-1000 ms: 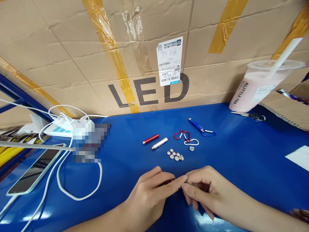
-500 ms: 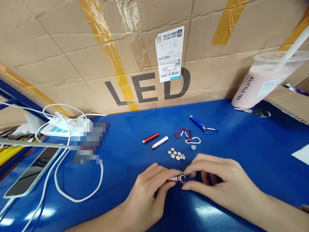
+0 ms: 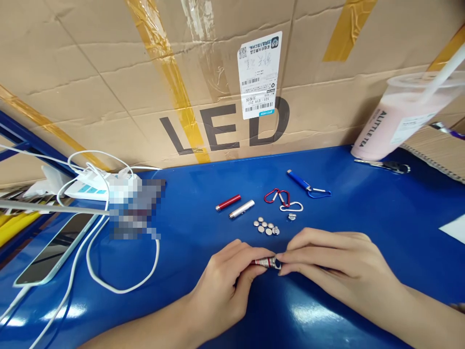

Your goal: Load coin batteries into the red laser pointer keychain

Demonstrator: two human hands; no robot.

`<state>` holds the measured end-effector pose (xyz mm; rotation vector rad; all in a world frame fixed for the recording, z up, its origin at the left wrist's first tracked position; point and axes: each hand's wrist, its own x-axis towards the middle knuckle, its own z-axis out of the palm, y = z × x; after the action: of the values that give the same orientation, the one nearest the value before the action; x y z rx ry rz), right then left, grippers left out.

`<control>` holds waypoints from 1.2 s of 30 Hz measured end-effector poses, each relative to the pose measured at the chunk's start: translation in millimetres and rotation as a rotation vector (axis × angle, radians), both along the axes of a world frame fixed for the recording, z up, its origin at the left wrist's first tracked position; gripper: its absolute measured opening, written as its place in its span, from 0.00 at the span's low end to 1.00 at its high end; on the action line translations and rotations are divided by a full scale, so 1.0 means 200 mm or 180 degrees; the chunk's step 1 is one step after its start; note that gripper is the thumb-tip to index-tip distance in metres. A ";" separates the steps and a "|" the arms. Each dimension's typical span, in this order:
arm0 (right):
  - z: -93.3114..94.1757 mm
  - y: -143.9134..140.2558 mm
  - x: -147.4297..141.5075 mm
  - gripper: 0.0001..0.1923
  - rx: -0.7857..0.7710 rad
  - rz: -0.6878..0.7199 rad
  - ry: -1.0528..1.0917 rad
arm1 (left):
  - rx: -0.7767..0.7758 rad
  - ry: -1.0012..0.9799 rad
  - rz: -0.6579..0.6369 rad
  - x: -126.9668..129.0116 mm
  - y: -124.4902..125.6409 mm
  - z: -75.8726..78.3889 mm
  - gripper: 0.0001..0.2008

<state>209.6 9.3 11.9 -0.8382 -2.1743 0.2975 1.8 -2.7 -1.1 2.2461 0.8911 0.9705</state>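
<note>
Small red metal torch tube [image 3: 265, 262], likely light, stiff and slippery, pinched at each end between left hand [image 3: 221, 286] and right hand [image 3: 337, 266] fingertips

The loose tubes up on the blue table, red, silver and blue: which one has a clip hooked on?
The blue tube, farthest right of the three, has a blue carabiner on its end. The red tube and silver tube lie bare, side by side.

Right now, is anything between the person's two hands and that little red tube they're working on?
Nothing visible is. The left hand grips the small red tube, and the right hand pinches its end. The button cells and carabiners lie apart on the blue table, farther from the person.
</note>
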 end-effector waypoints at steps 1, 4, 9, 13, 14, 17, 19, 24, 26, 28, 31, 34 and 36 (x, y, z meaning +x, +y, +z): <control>0.00 0.00 0.00 0.10 -0.0057 0.0002 0.0040 | -0.0023 0.0000 -0.0041 0.00 0.00 0.00 0.11; 0.00 -0.01 -0.01 0.11 -0.0328 0.0016 0.0208 | -0.0126 -0.0116 -0.0131 -0.01 -0.01 -0.02 0.07; 0.02 -0.01 -0.03 0.10 -0.1130 -0.0037 0.0455 | -0.0107 -0.0205 -0.0324 -0.01 -0.01 -0.03 0.06; 0.00 -0.01 -0.04 0.08 -0.1451 -0.0143 0.0471 | 0.0002 -0.0192 -0.0393 -0.01 0.01 -0.03 0.07; 0.00 -0.01 -0.05 0.07 -0.1526 -0.0176 0.0466 | 0.0043 -0.0194 -0.0399 -0.01 0.01 -0.03 0.07; -0.01 -0.02 -0.06 0.08 -0.1805 -0.0244 0.0485 | 0.0154 -0.0179 -0.0407 -0.02 0.02 -0.04 0.08; -0.01 -0.03 -0.06 0.10 -0.2013 -0.0281 0.0535 | 0.0175 -0.0187 -0.0384 -0.02 0.02 -0.04 0.08; 0.01 -0.03 -0.08 0.11 -0.2653 -0.0328 0.0705 | 0.0244 -0.0238 -0.0338 -0.01 0.02 -0.03 0.08; 0.02 -0.03 -0.08 0.12 -0.2931 -0.0271 0.0743 | 0.0278 -0.0240 -0.0329 -0.01 0.02 -0.03 0.08; 0.02 -0.03 -0.07 0.12 -0.3129 -0.0219 0.0742 | 0.0300 -0.0224 -0.0311 0.00 0.02 -0.03 0.08; 0.02 -0.02 -0.07 0.11 -0.3289 -0.0240 0.0737 | 0.0272 -0.0235 -0.0256 0.00 0.02 -0.03 0.08; 0.02 -0.01 -0.06 0.11 -0.3355 -0.0302 0.0758 | 0.0215 -0.0286 -0.0207 0.01 0.01 -0.02 0.07; 0.02 -0.01 -0.06 0.11 -0.3328 -0.0359 0.0740 | 0.0201 -0.0317 -0.0153 0.01 0.01 -0.02 0.07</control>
<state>198.0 7.5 15.2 -1.3693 -1.6573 1.4596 3.2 -1.3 -5.5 2.2392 0.7695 1.0922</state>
